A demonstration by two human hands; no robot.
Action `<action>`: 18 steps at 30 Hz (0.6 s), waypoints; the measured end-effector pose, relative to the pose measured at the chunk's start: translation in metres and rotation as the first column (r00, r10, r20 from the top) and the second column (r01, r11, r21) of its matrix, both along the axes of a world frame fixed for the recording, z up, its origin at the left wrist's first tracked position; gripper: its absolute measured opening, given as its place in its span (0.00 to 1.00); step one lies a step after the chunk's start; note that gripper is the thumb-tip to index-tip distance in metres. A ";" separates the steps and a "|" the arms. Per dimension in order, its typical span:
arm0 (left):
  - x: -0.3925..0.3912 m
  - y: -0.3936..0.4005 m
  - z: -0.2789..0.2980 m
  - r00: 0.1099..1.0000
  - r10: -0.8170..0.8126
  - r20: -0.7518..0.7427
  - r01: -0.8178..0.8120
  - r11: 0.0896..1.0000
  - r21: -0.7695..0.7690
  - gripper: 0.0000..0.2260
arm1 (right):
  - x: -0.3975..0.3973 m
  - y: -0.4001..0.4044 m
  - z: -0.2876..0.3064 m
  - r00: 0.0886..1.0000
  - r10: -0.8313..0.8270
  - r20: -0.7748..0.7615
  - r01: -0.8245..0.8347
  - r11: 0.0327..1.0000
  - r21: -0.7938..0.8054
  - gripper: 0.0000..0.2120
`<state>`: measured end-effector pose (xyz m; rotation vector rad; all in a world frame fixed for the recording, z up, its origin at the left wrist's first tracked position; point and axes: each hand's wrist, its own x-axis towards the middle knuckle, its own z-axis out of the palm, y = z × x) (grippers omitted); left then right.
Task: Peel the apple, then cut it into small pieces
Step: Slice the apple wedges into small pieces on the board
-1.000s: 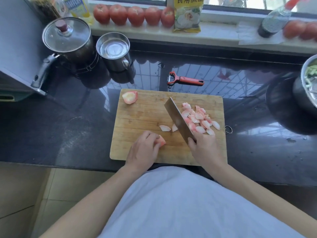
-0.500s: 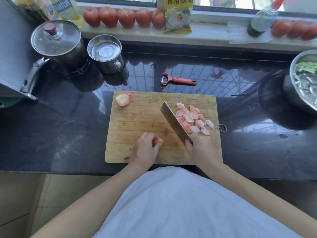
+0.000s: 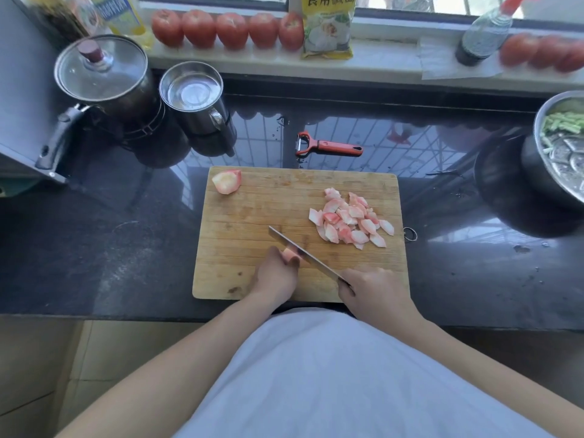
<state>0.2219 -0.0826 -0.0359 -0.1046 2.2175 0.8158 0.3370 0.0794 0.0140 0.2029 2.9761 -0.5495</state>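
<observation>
The left hand (image 3: pixel 277 273) curls its grip around a small apple piece (image 3: pixel 289 255) on the cutting board (image 3: pixel 252 216). The right hand (image 3: pixel 374 290) grips the knife (image 3: pixel 301 252), its blade against that piece. Cut pieces (image 3: pixel 349 221) lie heaped just beyond. The yellow packet (image 3: pixel 327 25) on the windowsill reads "食用碱面".

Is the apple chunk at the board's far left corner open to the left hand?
Probably yes: the apple chunk lies alone, nothing between, but the left hand first must release the apple piece.
</observation>
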 end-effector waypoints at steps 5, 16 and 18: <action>0.003 0.001 0.006 1.000 -0.002 -0.020 0.002 1.000 -0.008 0.10 | 0.003 0.002 -0.008 1.000 -0.017 -0.012 0.017 1.000 0.002 0.16; 0.002 0.000 0.005 0.998 -0.039 -0.048 0.039 0.999 0.012 0.09 | 0.008 0.007 -0.007 0.998 -0.014 0.056 0.014 1.000 0.005 0.15; 0.001 -0.001 0.004 0.998 -0.043 -0.046 0.044 0.999 0.017 0.09 | 0.000 0.001 -0.007 0.993 -0.023 0.119 0.018 0.999 0.039 0.14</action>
